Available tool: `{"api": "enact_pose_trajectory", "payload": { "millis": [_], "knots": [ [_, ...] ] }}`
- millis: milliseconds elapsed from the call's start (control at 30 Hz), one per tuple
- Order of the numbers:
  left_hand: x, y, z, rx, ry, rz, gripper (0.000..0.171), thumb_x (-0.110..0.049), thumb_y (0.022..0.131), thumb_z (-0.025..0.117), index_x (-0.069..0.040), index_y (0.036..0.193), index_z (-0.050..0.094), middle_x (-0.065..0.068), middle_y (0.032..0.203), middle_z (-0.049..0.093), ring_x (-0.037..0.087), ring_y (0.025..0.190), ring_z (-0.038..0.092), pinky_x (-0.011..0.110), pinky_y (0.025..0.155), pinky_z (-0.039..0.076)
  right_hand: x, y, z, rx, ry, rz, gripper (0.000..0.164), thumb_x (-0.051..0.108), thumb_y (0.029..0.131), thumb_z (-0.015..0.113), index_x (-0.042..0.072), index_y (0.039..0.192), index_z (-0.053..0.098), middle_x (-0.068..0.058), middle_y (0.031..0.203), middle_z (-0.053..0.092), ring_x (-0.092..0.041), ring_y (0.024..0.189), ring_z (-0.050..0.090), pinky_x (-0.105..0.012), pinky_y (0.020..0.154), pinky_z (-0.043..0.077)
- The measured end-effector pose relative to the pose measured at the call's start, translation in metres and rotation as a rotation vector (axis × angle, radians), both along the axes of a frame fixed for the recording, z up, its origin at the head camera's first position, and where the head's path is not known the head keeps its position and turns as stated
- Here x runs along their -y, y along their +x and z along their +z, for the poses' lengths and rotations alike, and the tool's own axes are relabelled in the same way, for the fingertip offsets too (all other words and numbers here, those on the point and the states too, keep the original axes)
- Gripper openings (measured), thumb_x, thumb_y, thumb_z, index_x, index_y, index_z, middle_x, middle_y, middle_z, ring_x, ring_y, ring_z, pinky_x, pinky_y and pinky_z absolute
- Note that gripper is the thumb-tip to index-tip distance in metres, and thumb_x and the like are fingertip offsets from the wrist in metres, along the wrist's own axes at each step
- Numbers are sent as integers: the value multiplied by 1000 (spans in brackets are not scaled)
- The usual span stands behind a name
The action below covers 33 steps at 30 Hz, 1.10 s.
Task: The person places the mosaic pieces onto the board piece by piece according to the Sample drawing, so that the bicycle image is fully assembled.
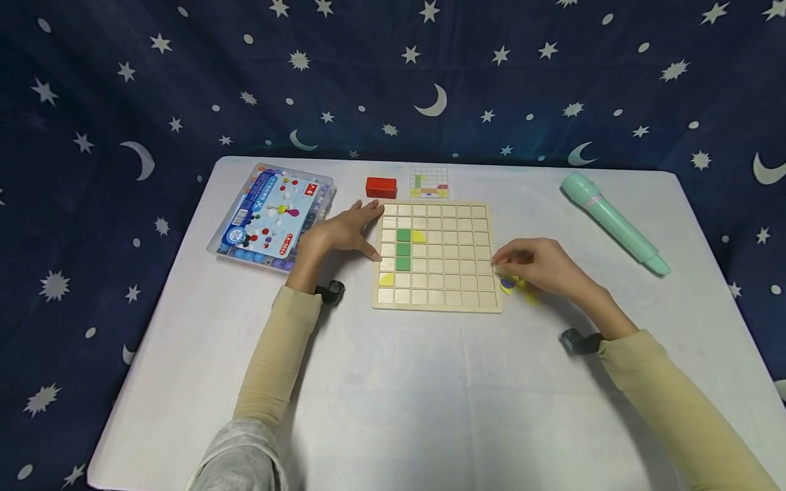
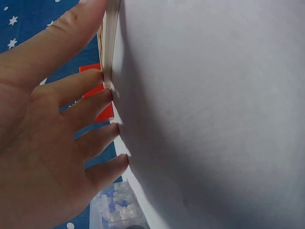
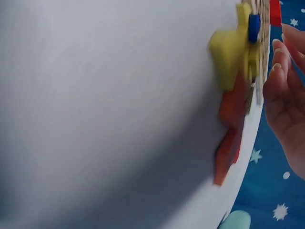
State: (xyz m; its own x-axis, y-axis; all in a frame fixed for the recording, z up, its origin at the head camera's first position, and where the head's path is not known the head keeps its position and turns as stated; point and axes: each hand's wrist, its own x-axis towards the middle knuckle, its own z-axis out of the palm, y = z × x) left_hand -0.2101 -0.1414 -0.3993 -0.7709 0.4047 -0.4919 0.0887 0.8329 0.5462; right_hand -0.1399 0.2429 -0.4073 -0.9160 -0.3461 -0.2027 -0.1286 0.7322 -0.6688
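Observation:
A wooden grid board (image 1: 454, 266) lies on the white table. Three green squares (image 1: 403, 249) fill part of one column. One yellow piece (image 1: 419, 236) sits beside the top green square, another yellow piece (image 1: 386, 279) at the lower left. My left hand (image 1: 344, 232) rests spread along the board's left edge, thumb and fingertips at the rim. My right hand (image 1: 537, 262) has bent fingers with the tips close together by the right edge; I cannot tell whether they pinch a piece. Below it lie loose yellow pieces (image 3: 226, 57), a blue piece (image 3: 254, 27) and orange-red pieces (image 3: 231, 109).
A red block (image 1: 381, 187) and a small pattern card (image 1: 428, 183) lie behind the board. At left is a clear plastic case (image 1: 273, 215) with a printed label and colored balls. A mint-green pen-shaped object (image 1: 614, 221) lies at right. A starry cloth (image 1: 368, 82) hangs behind.

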Motion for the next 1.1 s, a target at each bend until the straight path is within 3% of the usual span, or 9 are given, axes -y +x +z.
{"api": "enact_pose_trajectory", "payload": {
  "millis": [167, 467, 600, 800, 1100],
  "knots": [
    [-1, -1, 0, -7, -1, -16, 112, -27, 79, 90, -20, 166, 20, -1, 175, 6, 25, 162, -5, 54, 130, 8, -10, 1, -1, 54, 4, -37, 20, 18, 93, 77, 11, 111, 78, -8, 95, 74, -19, 74, 62, -27, 55, 52],
    [-2, -1, 1, -5, 1, -8, 112, -26, 78, 91, -21, 166, 21, -2, 175, 6, 24, 162, -5, 54, 130, 9, -17, 2, -3, 37, 7, -28, 24, 19, 90, 80, 9, 111, 78, -11, 97, 73, -18, 61, 57, -27, 51, 48],
    [-3, -1, 0, -5, 1, -7, 112, -27, 78, 91, -21, 166, 21, -2, 175, 6, 24, 162, -5, 54, 130, 9, -19, 3, -1, 58, 24, -32, 30, 20, 87, 83, 5, 112, 76, -13, 101, 70, -17, 62, 58, -26, 54, 49],
    [-4, -1, 1, -2, -9, -12, 112, -26, 78, 91, -21, 166, 21, -2, 175, 6, 24, 162, -6, 55, 129, 9, -19, 3, 0, 51, 55, 2, 29, 9, 86, 81, -3, 111, 73, -12, 92, 64, -18, 70, 58, -24, 59, 49],
    [-2, 0, 0, 2, 8, 4, 112, -24, 78, 91, -21, 166, 22, -3, 175, 6, 23, 162, -6, 55, 129, 9, -15, 1, 1, 30, 139, 28, 25, 9, 88, 79, -4, 109, 73, -10, 88, 63, -22, 78, 54, -26, 62, 45]
  ]
}}
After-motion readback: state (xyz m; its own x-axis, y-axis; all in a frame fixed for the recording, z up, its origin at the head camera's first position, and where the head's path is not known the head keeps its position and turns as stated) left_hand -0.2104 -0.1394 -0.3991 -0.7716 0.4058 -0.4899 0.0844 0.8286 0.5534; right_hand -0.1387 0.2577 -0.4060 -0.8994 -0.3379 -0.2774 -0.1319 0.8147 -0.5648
